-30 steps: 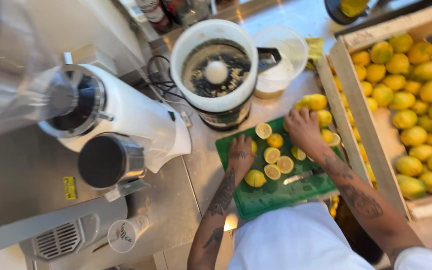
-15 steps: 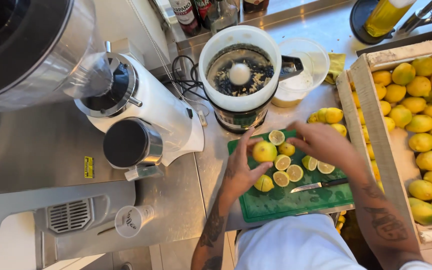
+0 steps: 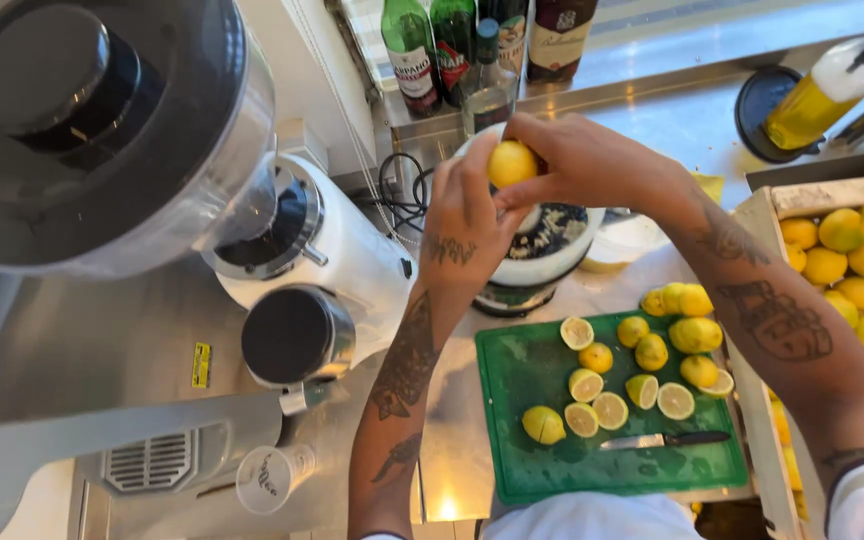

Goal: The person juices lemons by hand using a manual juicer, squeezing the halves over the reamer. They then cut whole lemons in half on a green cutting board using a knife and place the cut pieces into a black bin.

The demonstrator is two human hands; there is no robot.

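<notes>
At the far left, at about ten o'clock of the view, a big blender jug [image 3: 102,130] with a dark lid is filling the corner. Just right of it a white machine [image 3: 322,260] is standing on the steel counter [image 3: 102,340], and a dark round cup [image 3: 292,335] is sitting at its front. At about seven o'clock a small clear measuring cup [image 3: 270,478] is lying on the counter.

Moving to the middle, the left hand [image 3: 467,225] is reaching up from six o'clock, and its fingers are curling narrow around the left side of a lemon half [image 3: 512,163]. The right hand [image 3: 592,165] is coming in from four o'clock and is closing over the same lemon half from the right, so both hands are holding it together. The lemon half is staying directly above the white citrus juicer [image 3: 542,265]; I cannot tell if it is touching the cone.

At twelve o'clock, dark glass bottles [image 3: 452,50] are standing behind the juicer.

Below the hands, at about five o'clock, a green cutting board [image 3: 522,370] is carrying cut lemon halves [image 3: 612,410], and a knife [image 3: 662,440] is lying near its front edge.

At three o'clock a wooden crate [image 3: 772,205] is holding many whole lemons [image 3: 852,260]. At one o'clock a bottle of yellow liquid [image 3: 817,95] is lying tilted.
</notes>
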